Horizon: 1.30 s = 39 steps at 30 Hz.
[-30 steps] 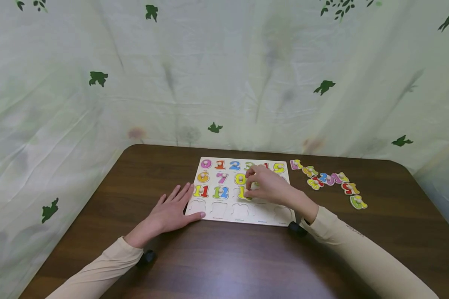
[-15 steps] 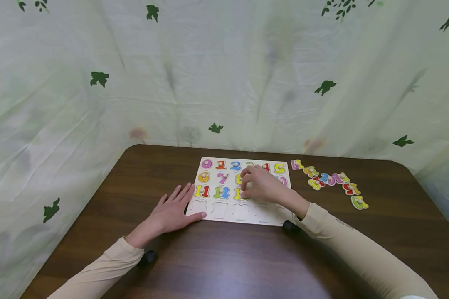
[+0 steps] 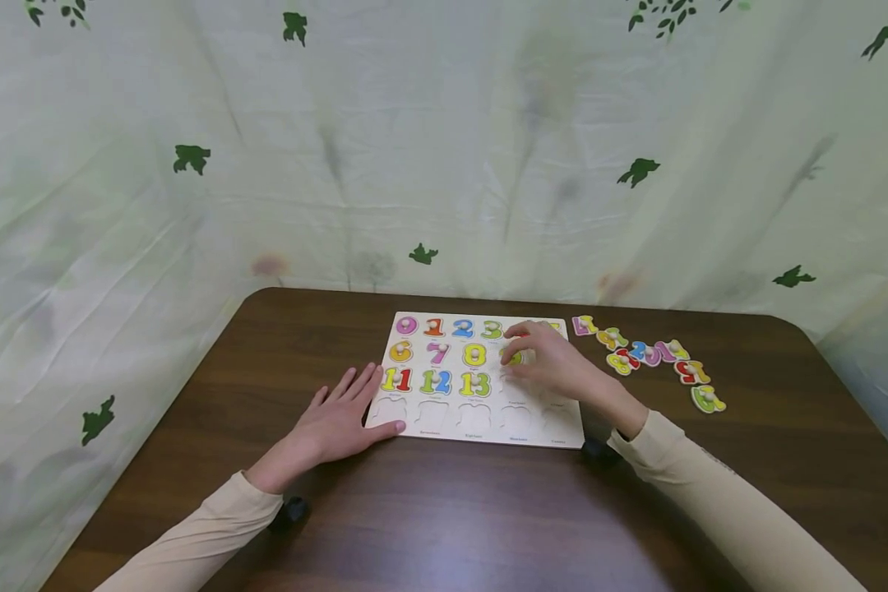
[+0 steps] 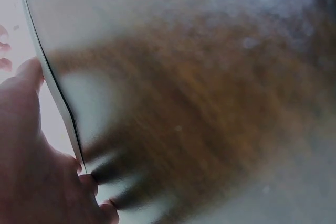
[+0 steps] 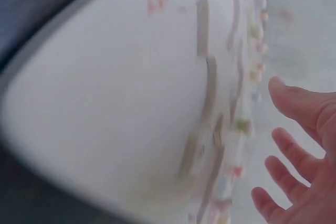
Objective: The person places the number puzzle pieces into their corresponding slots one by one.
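Observation:
A white number puzzle board (image 3: 455, 432) lies on the table, with knobbed number pieces in its upper rows. The 13 piece (image 3: 475, 384) sits in its slot beside the 12 piece (image 3: 436, 381). My left hand (image 3: 331, 426) lies with fingers spread at the board's left edge, thumb on its corner. Over the board's right part hovers my right hand (image 3: 555, 362), its fingers loosely bent. In the right wrist view that hand (image 5: 310, 156) holds nothing. It hides part of the 9 area and the pieces behind it.
Several loose number pieces lie right of the board, among them a green-yellow one (image 3: 707, 400) and a red-orange one (image 3: 691, 372). The brown table (image 3: 429, 518) ends at a pale curtain (image 3: 481, 164) with leaf shapes.
My right hand has let go of the 13 piece, which now lies flat in its slot. That hand has lifted and moved to the right. My left hand stays put.

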Tool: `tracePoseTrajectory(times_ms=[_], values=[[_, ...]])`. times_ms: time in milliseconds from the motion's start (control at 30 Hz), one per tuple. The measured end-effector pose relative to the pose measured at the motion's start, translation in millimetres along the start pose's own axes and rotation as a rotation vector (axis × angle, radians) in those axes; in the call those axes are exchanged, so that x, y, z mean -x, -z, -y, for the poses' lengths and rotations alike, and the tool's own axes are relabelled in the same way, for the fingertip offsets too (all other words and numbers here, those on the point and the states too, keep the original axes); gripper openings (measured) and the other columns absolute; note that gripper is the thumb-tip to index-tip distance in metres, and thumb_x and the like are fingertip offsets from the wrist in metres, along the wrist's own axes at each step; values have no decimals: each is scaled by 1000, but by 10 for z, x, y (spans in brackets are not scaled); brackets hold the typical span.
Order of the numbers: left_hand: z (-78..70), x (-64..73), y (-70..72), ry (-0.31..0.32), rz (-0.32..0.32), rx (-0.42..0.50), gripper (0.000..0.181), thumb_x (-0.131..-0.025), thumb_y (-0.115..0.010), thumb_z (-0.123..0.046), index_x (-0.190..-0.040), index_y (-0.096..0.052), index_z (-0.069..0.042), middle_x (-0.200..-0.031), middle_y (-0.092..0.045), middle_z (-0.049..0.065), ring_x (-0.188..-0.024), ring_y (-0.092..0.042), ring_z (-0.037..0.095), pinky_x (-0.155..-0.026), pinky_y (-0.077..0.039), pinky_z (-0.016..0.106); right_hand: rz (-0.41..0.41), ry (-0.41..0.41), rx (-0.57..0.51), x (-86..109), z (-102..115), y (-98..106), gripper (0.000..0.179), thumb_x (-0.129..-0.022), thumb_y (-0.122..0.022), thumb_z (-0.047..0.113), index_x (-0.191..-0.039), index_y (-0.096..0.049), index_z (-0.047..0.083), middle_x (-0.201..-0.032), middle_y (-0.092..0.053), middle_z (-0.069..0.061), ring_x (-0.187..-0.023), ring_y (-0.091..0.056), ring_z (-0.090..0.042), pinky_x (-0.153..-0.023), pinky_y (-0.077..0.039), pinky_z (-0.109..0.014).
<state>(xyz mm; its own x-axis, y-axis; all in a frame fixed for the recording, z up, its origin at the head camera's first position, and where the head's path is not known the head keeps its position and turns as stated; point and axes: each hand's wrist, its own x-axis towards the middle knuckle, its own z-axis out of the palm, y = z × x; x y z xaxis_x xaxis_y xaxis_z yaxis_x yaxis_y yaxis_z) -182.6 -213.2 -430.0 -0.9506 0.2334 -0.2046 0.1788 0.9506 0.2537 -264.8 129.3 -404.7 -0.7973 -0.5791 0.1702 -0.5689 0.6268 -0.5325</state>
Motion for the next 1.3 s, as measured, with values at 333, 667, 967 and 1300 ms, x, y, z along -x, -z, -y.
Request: tracePoseTrajectory(times_ms=[333, 667, 967, 1300], values=[[-98, 68, 112, -7, 5, -1, 101, -86, -51, -73, -158, -18, -10, -163, -16, 12, -148, -12, 38, -109, -12, 68, -62, -64, -34, 301, -188, 318, 10, -86, -78, 12, -96, -76, 12, -132, -55, -15, -123, -46, -35, -94, -41, -50], [-90, 54, 93, -14, -2, -1, 101, -86, -50, -74, -158, -18, -10, -163, -16, 12, -148, -12, 38, -109, -13, 68, -161, -124, 18, 719, -462, 675, 10, -88, -75, 12, -98, -75, 11, -131, -56, -12, -123, -47, -33, -90, -43, -52], [-24, 5, 21, -7, 1, -9, 105, -83, -47, -79, -159, -16, -13, -164, -13, 9, -149, -9, 36, -110, -11, 67, -197, -193, 94, 1108, -627, 997, 12, -91, -72, 13, -102, -74, 9, -130, -56, -15, -114, -53, -36, -86, -44, -52], [70, -58, -76, -12, -22, -2, 110, -79, -44, -85, -159, -16, -15, -164, -13, 6, -149, -9, 33, -110, -12, 67, -182, -317, 135, 1358, -845, 1125, 22, -92, -71, 18, -108, -72, 3, -132, -53, -22, -107, -60, -38, -88, -42, -61]])
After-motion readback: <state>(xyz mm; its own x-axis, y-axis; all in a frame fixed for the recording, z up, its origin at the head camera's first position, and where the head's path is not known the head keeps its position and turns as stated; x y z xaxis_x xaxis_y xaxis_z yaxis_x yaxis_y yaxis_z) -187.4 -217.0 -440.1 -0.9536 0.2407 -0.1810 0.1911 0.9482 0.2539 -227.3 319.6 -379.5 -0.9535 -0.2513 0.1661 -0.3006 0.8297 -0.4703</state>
